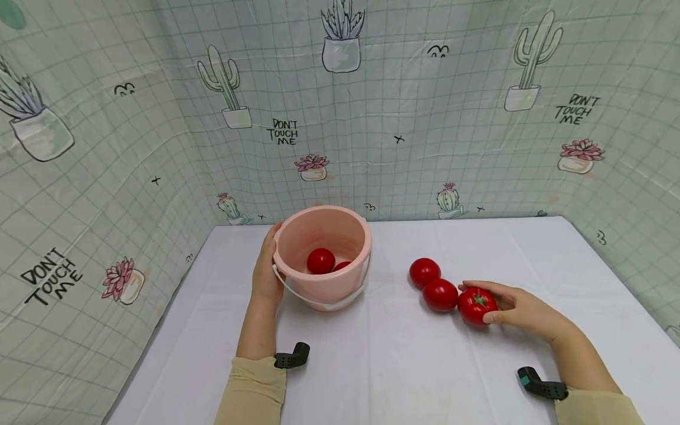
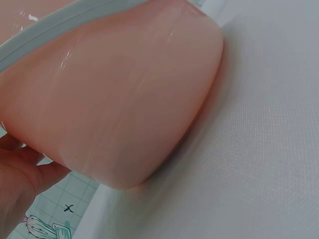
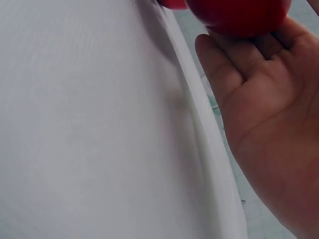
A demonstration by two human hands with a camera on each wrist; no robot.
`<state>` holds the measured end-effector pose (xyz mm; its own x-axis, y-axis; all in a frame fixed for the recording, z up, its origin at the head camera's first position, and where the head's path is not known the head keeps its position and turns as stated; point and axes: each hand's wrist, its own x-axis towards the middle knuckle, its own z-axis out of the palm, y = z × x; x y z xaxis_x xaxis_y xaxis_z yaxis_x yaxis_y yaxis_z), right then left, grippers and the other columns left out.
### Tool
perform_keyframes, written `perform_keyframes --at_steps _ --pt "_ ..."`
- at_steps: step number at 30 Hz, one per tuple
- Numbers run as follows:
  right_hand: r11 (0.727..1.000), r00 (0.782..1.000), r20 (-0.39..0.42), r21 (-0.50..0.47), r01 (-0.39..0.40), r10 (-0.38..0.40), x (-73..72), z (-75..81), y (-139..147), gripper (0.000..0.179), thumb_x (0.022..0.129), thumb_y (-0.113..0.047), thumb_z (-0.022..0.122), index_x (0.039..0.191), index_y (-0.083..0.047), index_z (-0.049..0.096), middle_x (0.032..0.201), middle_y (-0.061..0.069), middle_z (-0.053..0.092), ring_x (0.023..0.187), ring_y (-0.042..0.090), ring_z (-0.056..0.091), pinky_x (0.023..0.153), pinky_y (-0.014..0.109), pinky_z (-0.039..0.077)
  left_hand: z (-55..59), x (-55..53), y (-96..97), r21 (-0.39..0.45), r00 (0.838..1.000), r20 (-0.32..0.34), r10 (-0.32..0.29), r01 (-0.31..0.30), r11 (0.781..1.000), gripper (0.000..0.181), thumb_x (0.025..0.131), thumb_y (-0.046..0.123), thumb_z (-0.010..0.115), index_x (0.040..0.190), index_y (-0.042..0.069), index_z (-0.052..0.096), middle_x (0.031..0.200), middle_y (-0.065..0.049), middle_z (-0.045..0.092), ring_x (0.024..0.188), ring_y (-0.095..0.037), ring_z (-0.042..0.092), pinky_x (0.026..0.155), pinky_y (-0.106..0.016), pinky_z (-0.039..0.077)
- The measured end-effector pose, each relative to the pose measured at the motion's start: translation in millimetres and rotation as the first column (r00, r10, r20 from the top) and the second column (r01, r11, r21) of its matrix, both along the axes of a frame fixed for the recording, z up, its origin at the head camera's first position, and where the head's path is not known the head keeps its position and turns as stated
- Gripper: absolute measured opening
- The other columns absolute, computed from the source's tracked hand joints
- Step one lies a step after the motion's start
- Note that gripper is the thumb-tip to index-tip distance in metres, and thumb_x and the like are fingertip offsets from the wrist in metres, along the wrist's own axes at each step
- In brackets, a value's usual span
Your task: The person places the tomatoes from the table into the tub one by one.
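Note:
A pink bucket (image 1: 324,286) with a white handle stands at the left of the table. My left hand (image 1: 267,274) holds its left side, fingers round the wall just below the rim; the left wrist view shows fingertips against the bucket's wall (image 2: 114,99). Inside lie two red tomatoes, one in plain sight (image 1: 321,261) and one partly hidden behind the rim. On the right, my right hand (image 1: 517,307) grips a red tomato (image 1: 476,305) with a green star-shaped top, thumb in front and fingers behind. In the right wrist view, that tomato (image 3: 241,15) sits at the fingertips.
Two more tomatoes, one farther back (image 1: 424,273) and one nearer (image 1: 440,294), lie in a row beside the held one. The white-covered table (image 1: 393,366) is bordered by a cactus-print grid cloth (image 1: 393,106) at the back and both sides.

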<state>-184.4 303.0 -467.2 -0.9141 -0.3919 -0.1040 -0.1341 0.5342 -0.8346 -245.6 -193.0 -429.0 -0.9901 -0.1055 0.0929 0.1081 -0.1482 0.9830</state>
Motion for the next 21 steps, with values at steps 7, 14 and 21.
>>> perform_keyframes --at_steps 7,14,21 --pt "1.000 1.000 -0.026 -0.002 -0.002 0.002 -2.3 7.6 0.9 0.059 0.091 -0.026 0.068 0.147 -0.029 0.047 0.144 -0.011 0.052 0.118 -0.014 0.045 0.090 0.030 0.050 1.0 0.6 -1.0 0.009 1.000 0.025 -0.011 0.011 1.000 0.042 0.102 0.048 0.035 0.143 0.047 0.044 0.152 0.017 0.040 0.140 -0.012 0.034 0.117 -0.047 0.034" --pt "0.999 0.999 -0.035 -0.022 -0.031 0.031 -9.7 20.5 -1.9 0.060 0.092 -0.026 0.067 0.148 -0.029 0.045 0.140 -0.016 0.053 0.118 -0.010 0.047 0.087 0.026 0.053 2.3 -0.1 -2.6 0.000 0.999 0.032 -0.030 0.030 1.000 0.045 0.104 0.043 0.031 0.148 0.041 0.040 0.156 0.012 0.037 0.143 -0.015 0.031 0.117 -0.048 0.033" --pt "0.996 0.997 -0.029 -0.055 -0.073 0.072 -20.6 37.1 -5.1 0.060 0.093 -0.021 0.066 0.149 -0.026 0.044 0.139 -0.019 0.054 0.119 -0.005 0.053 0.089 0.026 0.053 -0.5 -0.5 -2.3 -0.007 1.000 0.016 -0.020 0.021 1.000 0.043 0.101 0.051 0.034 0.143 0.048 0.044 0.152 0.017 0.041 0.141 -0.012 0.033 0.117 -0.049 0.032"
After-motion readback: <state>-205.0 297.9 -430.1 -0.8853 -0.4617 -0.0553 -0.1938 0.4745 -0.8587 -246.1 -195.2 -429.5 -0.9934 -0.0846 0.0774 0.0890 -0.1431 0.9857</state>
